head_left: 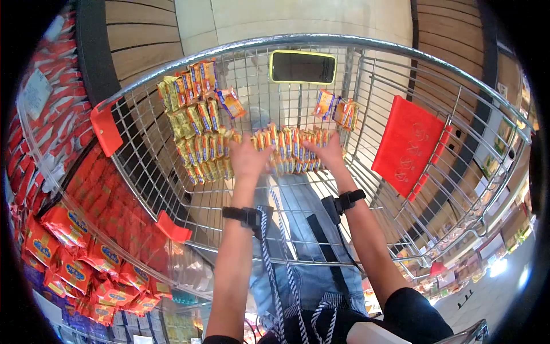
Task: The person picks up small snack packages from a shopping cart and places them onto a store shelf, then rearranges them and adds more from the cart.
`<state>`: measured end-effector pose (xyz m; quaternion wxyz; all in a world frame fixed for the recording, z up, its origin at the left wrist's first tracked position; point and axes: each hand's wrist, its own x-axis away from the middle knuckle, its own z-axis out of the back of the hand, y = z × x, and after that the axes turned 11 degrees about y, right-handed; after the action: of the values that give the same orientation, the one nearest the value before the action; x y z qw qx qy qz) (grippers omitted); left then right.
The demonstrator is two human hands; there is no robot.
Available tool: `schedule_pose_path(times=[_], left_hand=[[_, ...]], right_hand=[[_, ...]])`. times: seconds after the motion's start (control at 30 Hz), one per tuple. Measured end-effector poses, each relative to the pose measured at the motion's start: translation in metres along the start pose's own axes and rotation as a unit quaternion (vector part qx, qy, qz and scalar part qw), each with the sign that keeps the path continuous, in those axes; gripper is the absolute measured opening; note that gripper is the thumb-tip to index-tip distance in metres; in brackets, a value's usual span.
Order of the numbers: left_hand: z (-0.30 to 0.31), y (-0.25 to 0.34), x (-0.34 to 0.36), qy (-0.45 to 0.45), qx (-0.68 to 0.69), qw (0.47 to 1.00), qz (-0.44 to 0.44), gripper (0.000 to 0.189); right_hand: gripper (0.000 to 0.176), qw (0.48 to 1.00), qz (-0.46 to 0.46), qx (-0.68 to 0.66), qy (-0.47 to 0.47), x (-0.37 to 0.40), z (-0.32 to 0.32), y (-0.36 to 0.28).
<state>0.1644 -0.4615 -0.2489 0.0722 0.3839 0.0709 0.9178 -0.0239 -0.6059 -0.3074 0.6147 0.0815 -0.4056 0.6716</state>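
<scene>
Small yellow-and-orange snack packets [283, 152] stand side by side in a long row inside a metal shopping cart [366, 43]. Over the left part of this row is my left hand [248, 160], its thumb spread from the fingers. My right hand [327, 152] is at the row's right end, also with the thumb held apart. Both hands appear to touch the packets; some fingertips are hard to make out. More packets [192, 86] are stacked in rows at the cart's left side. One packet [231, 103] lies tilted beside them, and a few others [345, 113] lie at the right.
A phone in a yellow-green case [302, 67] is at the cart's far side. A red flap [409, 146] hangs on the right. Shelves at the left hold red snack bags [74, 269]. Wooden slats [143, 34] and pale floor tiles [298, 20] lie beyond the cart.
</scene>
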Motion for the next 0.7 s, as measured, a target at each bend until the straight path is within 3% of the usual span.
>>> schedule_pose_path(times=[0.13,0.2,0.3,0.4,0.47,0.53,0.63,0.7], left_hand=[[0.002,-0.001,-0.012,-0.076,-0.041,0.996,-0.008,0.073],[-0.002,-0.007,-0.024,-0.12,-0.048,0.991,-0.023,0.077],[-0.002,-0.002,-0.046,-0.196,-0.053,0.979,-0.025,0.078],[-0.008,0.0,-0.067,-0.257,-0.025,0.966,-0.014,0.077],[-0.021,-0.013,-0.082,-0.304,0.035,0.952,0.014,0.077],[-0.034,-0.017,-0.09,-0.266,0.018,0.963,0.041,0.08],[-0.041,-0.024,-0.091,-0.211,0.031,0.974,0.077,0.098],[-0.028,-0.012,-0.081,-0.142,0.003,0.987,0.074,0.112]], right_hand=[[0.087,0.994,-0.038,0.087,-0.055,-0.007,-0.003,0.022],[0.091,0.981,-0.093,0.121,-0.122,-0.002,0.017,-0.028],[0.059,0.952,-0.109,0.257,-0.126,-0.029,-0.008,-0.001],[0.06,0.948,-0.18,0.098,-0.245,-0.045,0.009,-0.035],[0.055,0.928,-0.179,0.13,-0.3,-0.061,0.004,-0.033],[0.052,0.893,-0.163,0.233,-0.348,-0.069,0.013,-0.082],[0.064,0.906,-0.187,0.21,-0.317,-0.079,0.003,-0.047],[0.075,0.899,-0.136,0.286,-0.303,-0.079,0.009,-0.068]])
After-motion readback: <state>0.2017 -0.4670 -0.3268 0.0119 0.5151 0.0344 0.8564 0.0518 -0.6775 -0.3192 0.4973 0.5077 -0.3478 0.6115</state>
